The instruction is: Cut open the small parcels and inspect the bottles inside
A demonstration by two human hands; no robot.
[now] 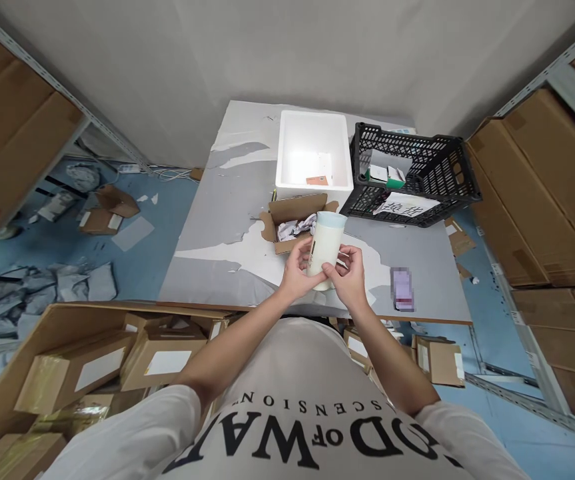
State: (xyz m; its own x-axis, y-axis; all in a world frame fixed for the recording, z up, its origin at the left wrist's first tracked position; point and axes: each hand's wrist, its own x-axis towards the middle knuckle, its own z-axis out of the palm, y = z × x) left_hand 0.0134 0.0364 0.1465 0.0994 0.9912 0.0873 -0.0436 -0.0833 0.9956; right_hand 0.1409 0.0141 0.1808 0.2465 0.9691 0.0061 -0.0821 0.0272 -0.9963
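A cream-coloured bottle (326, 250) with a pale blue top stands nearly upright between my two hands, above the near part of the table. My left hand (298, 270) grips its left side, and my right hand (350, 275) closes on its right side near the bottom. Dark print shows on the bottle's left face. Just behind it sits a small open cardboard box (282, 212) with crumpled paper (294, 228) inside. The bottle hides part of that box.
Behind the box is a white foam bin (283, 150) with an orange card inside. A black plastic crate (447, 200) with small boxes stands to its right. A blurred purple item (403, 289) lies at the table's right. A large carton (62, 317) of parcels sits at lower left.
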